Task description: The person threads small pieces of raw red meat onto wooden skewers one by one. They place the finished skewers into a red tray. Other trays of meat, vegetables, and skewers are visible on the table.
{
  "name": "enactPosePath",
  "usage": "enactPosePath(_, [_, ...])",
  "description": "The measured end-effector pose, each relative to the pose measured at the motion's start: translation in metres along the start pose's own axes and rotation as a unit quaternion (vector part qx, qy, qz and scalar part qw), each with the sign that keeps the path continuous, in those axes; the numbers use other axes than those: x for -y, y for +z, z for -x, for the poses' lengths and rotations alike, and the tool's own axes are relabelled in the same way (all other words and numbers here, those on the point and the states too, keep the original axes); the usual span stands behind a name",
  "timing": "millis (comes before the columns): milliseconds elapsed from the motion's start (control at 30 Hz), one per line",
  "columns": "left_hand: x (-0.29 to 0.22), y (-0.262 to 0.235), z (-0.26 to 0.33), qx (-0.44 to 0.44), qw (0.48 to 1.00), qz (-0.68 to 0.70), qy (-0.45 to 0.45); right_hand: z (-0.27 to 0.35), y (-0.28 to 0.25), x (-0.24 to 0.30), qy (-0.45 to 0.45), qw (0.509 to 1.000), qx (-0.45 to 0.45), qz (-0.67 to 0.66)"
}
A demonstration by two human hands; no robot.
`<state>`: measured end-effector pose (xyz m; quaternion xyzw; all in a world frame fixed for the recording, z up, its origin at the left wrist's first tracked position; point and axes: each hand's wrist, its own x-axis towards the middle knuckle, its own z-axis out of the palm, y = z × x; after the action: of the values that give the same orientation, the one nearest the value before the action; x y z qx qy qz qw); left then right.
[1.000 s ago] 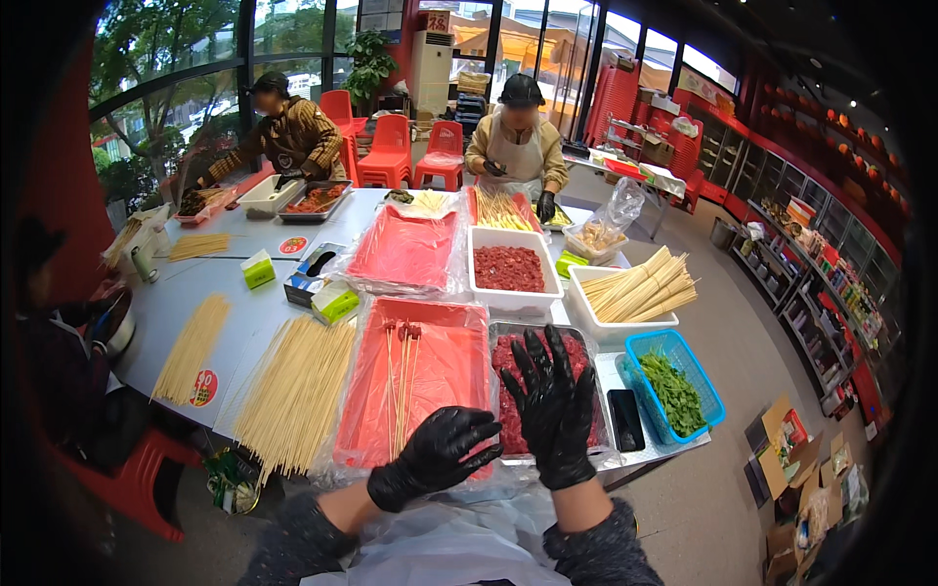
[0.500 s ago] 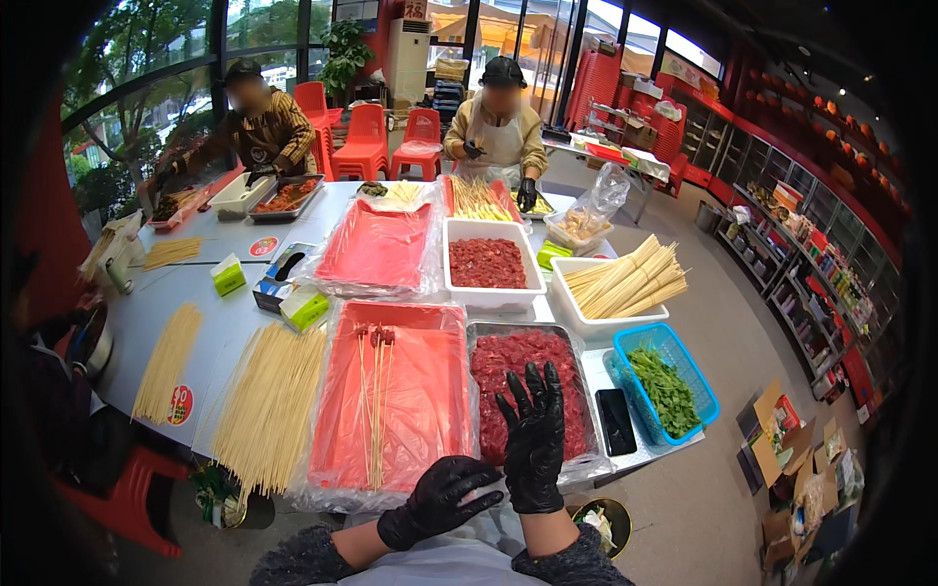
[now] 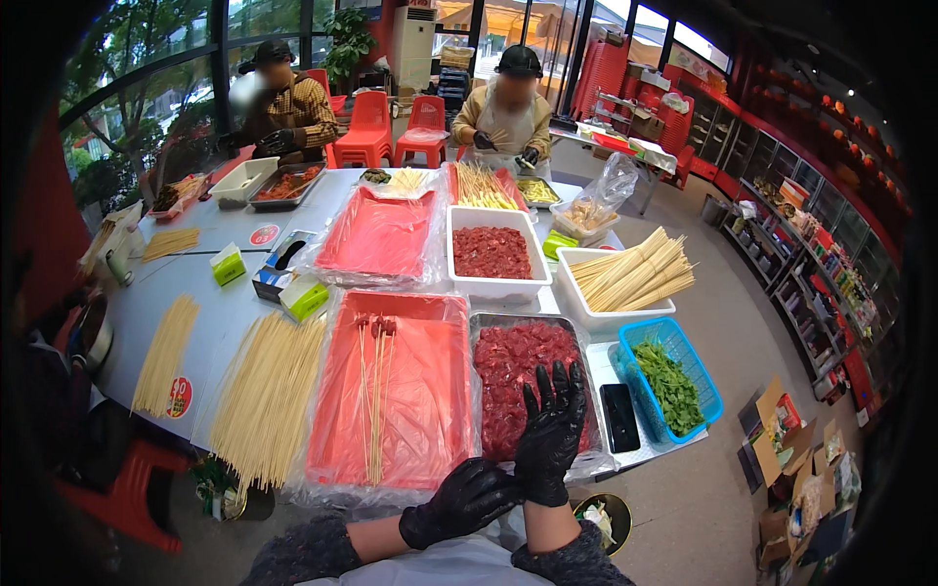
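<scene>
My right hand [image 3: 550, 430], in a black glove, is raised with its fingers stretched out and a little apart, holding nothing. It hides part of the metal tray of raw red meat pieces [image 3: 518, 356]. My left hand [image 3: 461, 503], also black-gloved, is closed at the right wrist, its fingers on the cuff of that glove [image 3: 543, 488]. Left of the meat tray lies a red tray [image 3: 420, 400] lined with clear plastic. Several skewers [image 3: 374, 410] with meat at their far tips rest in it.
Bare bamboo skewers [image 3: 269, 396] lie left of the red tray. A phone [image 3: 618, 418], a blue basket of green leaves [image 3: 669, 386] and a white bin of skewers [image 3: 625, 278] stand at right. White tub of meat [image 3: 491, 254] behind. Two people work across the table.
My left hand has moved right and closed in on the right glove's cuff. My right hand has shifted slightly right. Across the table, the people's hands have moved.
</scene>
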<state>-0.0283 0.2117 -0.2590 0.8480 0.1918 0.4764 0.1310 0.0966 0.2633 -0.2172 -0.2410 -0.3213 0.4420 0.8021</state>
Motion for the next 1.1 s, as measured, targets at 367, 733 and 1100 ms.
enactPosePath(367, [-0.009,0.012,0.008,0.083,0.977,0.193,-0.034,0.004,-0.009,0.004,-0.012,0.999,0.027,0.029])
enactPosePath(733, [-0.002,0.001,-0.002,0.095,0.975,0.198,0.031,0.010,0.016,0.036,0.068,0.987,0.143,-0.001])
enactPosePath(1100, [0.039,-0.077,-0.017,-0.457,0.557,0.673,-0.165,0.066,0.016,-0.020,0.275,0.828,0.425,0.241])
